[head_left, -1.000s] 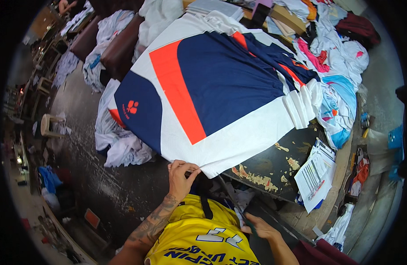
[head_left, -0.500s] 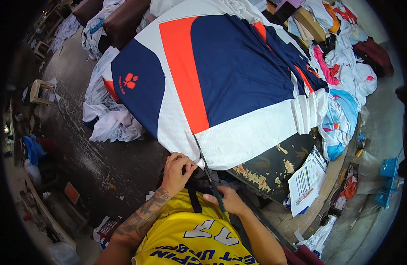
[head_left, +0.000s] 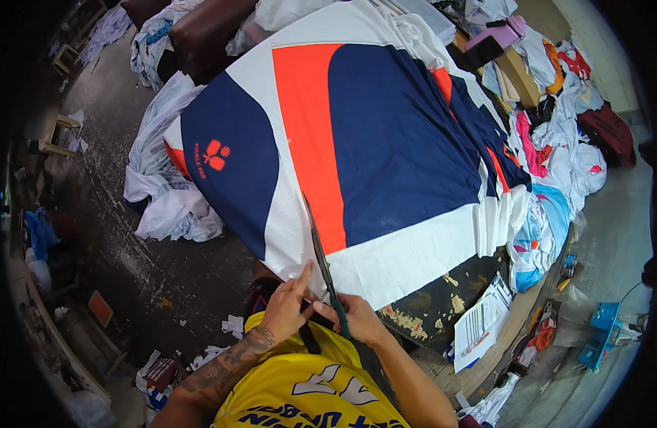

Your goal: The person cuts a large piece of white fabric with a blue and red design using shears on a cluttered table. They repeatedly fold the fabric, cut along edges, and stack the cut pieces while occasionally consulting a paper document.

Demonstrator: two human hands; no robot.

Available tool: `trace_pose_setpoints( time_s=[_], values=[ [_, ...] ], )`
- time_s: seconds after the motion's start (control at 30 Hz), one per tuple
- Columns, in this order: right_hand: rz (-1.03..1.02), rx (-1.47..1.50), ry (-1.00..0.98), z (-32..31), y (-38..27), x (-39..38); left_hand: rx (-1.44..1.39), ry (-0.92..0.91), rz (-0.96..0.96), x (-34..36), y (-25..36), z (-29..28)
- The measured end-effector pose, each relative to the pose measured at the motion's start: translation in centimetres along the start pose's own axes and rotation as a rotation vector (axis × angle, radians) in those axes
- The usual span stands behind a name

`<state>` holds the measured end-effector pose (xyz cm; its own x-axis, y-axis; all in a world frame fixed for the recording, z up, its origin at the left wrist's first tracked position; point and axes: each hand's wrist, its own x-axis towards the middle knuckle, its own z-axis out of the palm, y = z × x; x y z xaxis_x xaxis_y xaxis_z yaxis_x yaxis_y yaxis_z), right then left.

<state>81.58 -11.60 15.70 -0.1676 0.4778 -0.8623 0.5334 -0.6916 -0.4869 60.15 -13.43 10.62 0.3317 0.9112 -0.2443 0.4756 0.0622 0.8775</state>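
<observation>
A stack of printed fabric [head_left: 371, 150], navy, orange and white, lies spread over a dark worktable [head_left: 442, 307]. My right hand [head_left: 357, 317] grips the green handles of long scissors [head_left: 320, 257], whose blades lie on the white part of the fabric, pointing away from me. My left hand [head_left: 286, 303] rests on the fabric's near edge just left of the blades, fingers pressing the cloth. I wear a yellow shirt.
White fabric scraps [head_left: 164, 192] are heaped on the floor to the left of the table. More folded and loose cloth [head_left: 549, 164] is piled at the right. Printed papers [head_left: 482, 324] lie near the table's corner. A blue object [head_left: 599, 335] sits on the floor at right.
My right hand came up with the scissors and laid the blades onto the fabric's near edge. My left hand stayed on that edge. The view shifted closer to the cloth.
</observation>
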Motion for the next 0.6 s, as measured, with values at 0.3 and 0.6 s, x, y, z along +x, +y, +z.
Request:
trace_pose_setpoints(
  time_s=[0.3, 0.6],
  values=[
    [-0.100, -0.020, 0.059, -1.8, -8.6, 4.0, 0.325, -0.046, 0.126, 3.8, 0.5, -6.9],
    [0.001, -0.084, 0.023, -3.1, -14.9, 9.4, 0.154, -0.317, 0.187, 7.5, -2.2, -10.6]
  ],
)
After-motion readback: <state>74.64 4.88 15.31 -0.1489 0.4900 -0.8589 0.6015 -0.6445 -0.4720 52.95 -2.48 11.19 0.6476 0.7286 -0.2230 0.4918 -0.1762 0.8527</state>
